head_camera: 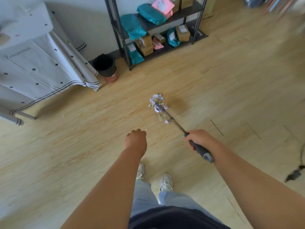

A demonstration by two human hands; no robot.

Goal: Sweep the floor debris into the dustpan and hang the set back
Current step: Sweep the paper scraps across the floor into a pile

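Observation:
My right hand (198,139) grips the grey handle of a broom (200,150). Its thin metal shaft runs forward and left to the grey broom head (158,107), which sits blurred among a small pile of pale purple and white paper scraps (157,101) on the wooden floor. Another scrap (166,122) lies beside the shaft. My left hand (136,139) hangs over the floor to the left, fingers curled under and holding nothing. No dustpan shows in this view.
A black-lined bin (106,67) stands by the wall. Right of it is a black shelf rack (158,27) with teal bags and boxes. A cloth-draped table (41,66) fills the left. A dark cable end (295,175) lies at right. My shoes (165,182) are below.

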